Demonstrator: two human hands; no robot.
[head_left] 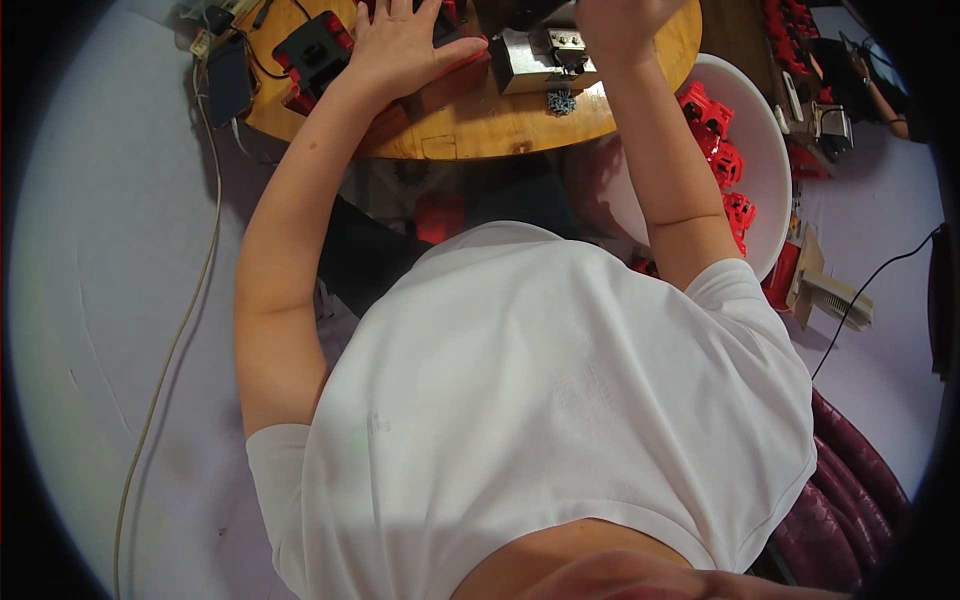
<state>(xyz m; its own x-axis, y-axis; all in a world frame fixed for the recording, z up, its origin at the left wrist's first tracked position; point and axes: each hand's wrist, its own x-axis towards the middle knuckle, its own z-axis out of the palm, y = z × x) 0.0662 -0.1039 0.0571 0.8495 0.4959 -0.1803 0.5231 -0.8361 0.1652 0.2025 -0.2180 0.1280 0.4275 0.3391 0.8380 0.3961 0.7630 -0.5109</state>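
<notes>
At the upper edge, my left hand [400, 45] lies with its fingers spread over red and black plastic parts on the round wooden table [480, 142]. My right hand [622, 25] is beside a silver metal box [522, 68] with small fittings on top. The picture's upper edge cuts off the right hand's fingers, so what they hold, if anything, is hidden. A small pile of bluish screw-like pieces [561, 101] lies at the table's near edge, in front of the box. A black and red device [314, 48] stands left of my left hand.
A white tub [772, 165] holding several red plastic parts [708, 112] stands right of the table. A dark phone [231, 82] with cables rests at the table's left. A long cable [190, 320] runs down the left side. Another person's arm [885, 108] shows at far right.
</notes>
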